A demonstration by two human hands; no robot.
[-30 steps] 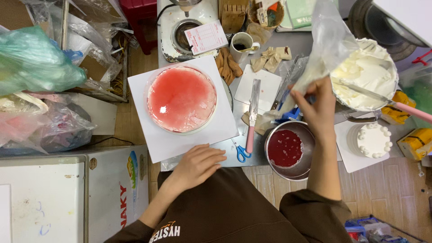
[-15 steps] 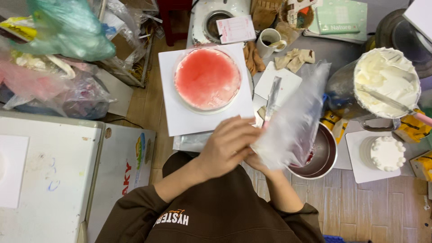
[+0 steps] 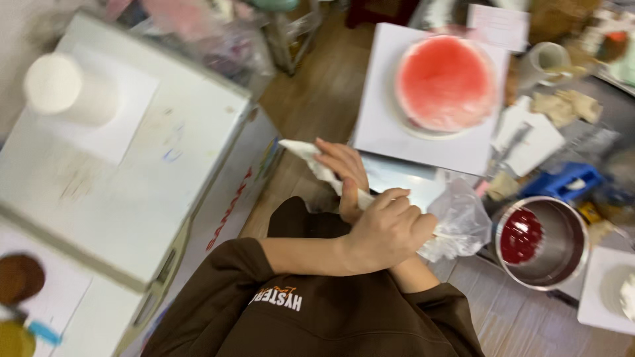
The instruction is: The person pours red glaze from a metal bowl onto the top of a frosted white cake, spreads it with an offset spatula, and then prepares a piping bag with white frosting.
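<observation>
Both my hands hold a clear plastic piping bag (image 3: pixel 463 221) in front of my chest. My left hand (image 3: pixel 389 230) is closed in a fist around the bag's middle. My right hand (image 3: pixel 344 173) reaches under the left wrist and grips the narrow white tip end (image 3: pixel 299 149), which points to the upper left. A round cake with a red glazed top (image 3: pixel 444 82) sits on a white square board (image 3: pixel 390 135) just beyond my hands. A steel bowl (image 3: pixel 569 264) holding red sauce stands to the right of the bag.
A white chest-like cabinet (image 3: pixel 152 172) fills the left, with a white cylinder (image 3: pixel 63 89) on paper. A white mug (image 3: pixel 549 59), a blue object (image 3: pixel 562 182), paper scraps and a small white cake (image 3: pixel 625 294) crowd the right. Wooden floor shows between.
The view has swung left and closer. My right hand brought the bag from the cream bowl down to my chest, my left hand joined it, and both now grip the bag.
</observation>
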